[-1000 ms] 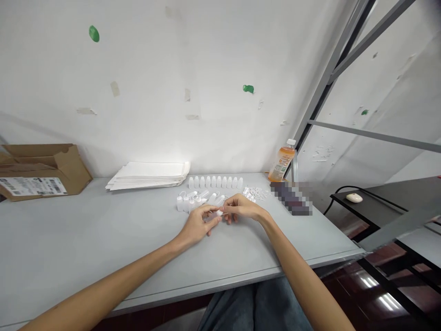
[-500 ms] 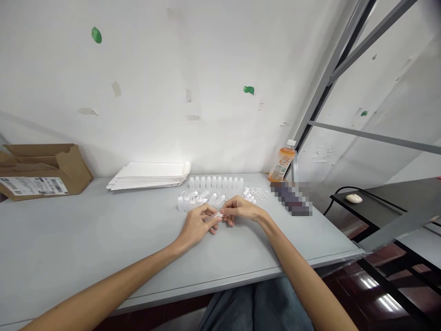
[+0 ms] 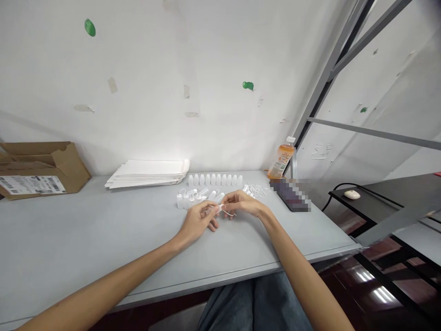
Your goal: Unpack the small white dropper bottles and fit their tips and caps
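Note:
Close together above the table, my left hand (image 3: pixel 199 221) and my right hand (image 3: pixel 240 205) meet at a small plastic dropper bottle (image 3: pixel 219 208). The left fingers and thumb wrap its body and hide most of it. The right fingers pinch its white top end, and a thin white strap (image 3: pixel 230 214) curves out below them. Just beyond my hands, a cluster of similar bottles (image 3: pixel 180 201) with thin tips stands and lies on the table. Behind it runs a row of white bottles (image 3: pixel 213 179). A pile of small white pieces (image 3: pixel 257 191) lies right of my right hand.
A stack of white paper sheets or envelopes (image 3: pixel 148 172) lies at the back left, with an opened cardboard box (image 3: pixel 70 168) beyond it. An orange drink bottle (image 3: pixel 281 158) and a pixelated dark object (image 3: pixel 292 196) sit at right, near a metal frame (image 3: pixel 319 94).
The held bottle's clear body showed between my hands before and is now mostly covered by my left fingers. The white strap now shows under my right fingers. The view has shifted slightly.

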A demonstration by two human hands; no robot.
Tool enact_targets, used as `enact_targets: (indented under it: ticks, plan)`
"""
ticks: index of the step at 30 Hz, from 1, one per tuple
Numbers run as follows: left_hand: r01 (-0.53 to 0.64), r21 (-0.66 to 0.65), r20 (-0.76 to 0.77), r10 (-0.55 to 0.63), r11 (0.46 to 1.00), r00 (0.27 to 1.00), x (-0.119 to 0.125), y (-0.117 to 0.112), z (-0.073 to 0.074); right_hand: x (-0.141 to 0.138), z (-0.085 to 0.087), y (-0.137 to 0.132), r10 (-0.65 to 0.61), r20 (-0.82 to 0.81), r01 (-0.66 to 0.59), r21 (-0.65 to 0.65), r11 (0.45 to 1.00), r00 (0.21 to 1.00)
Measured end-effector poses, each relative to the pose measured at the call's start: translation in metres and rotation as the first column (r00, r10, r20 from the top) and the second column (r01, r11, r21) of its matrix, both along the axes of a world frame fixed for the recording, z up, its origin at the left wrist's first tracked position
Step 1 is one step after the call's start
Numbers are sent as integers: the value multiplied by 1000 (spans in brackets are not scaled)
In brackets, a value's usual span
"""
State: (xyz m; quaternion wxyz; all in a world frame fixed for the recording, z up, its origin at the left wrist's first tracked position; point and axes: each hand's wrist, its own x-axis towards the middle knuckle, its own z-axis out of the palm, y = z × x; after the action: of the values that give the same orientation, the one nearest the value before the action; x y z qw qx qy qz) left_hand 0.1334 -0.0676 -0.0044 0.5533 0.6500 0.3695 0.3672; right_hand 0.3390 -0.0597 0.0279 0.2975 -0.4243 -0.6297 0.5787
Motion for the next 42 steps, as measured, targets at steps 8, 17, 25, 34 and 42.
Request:
enact_targets:
  ticks: [8, 17, 25, 34, 42]
  plan:
    - [20, 45, -21, -19, 999, 1000, -3, -2, -2, 2, 2, 0, -39, -15, 39, 29, 999, 999]
    - [64, -33, 51, -62, 997, 997, 0, -2, 5, 5, -2, 2, 3, -54, -2, 17, 1000, 999]
    - [94, -17, -4, -94, 995, 996, 0, -1, 5, 12, -2, 2, 28, -78, -28, 5, 1000, 997]
    - [125, 7, -18, -125, 992, 992, -1, 1, -2, 13, -3, 4, -4, -83, 6, 22, 1000, 997]
    - [76, 109, -72, -69, 991, 995, -1, -5, 4, 8, -2, 1, -40, -5, 40, -22, 999, 999]
